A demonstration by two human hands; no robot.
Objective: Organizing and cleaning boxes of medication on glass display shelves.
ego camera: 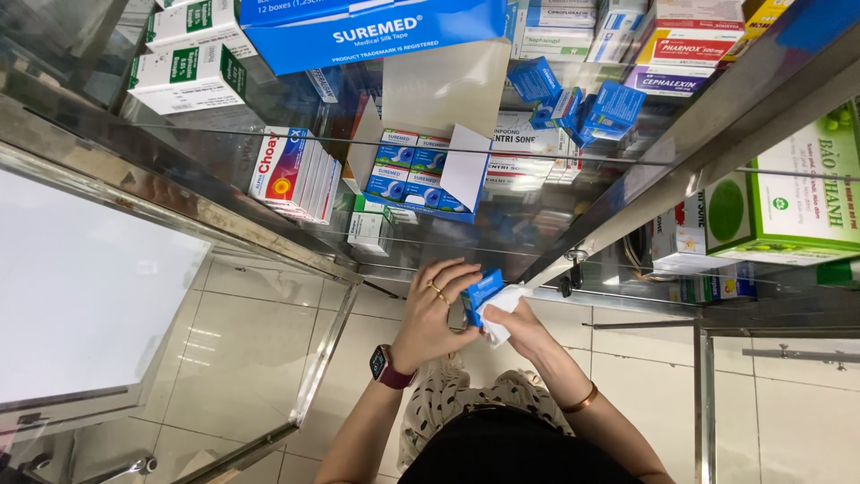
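Hands meet low in the view, just above the person's lap. The left hand, with rings and a dark red wristwatch, is curled closed around a small blue cardboard box, fingers wrapped over its left side. The right hand, a thin bangle on its wrist, is closed on a crumpled white cloth or tissue and presses it against the box's lower right face — it looks like a wipe of the carton, though how much of it has been gone over cannot be told.

Beyond the hands stands a glass-shelved display cabinet with a metal frame. On its glass shelf sits an open blue carton tray with white flaps, filled with more small blue boxes in rows; a gap there is not clear to see. To its left leans a row of red-and-white packs. Farther right, several loose small blue boxes lie tumbled together — by the look of it, these and the tray's boxes are untouched, with one box in hand.
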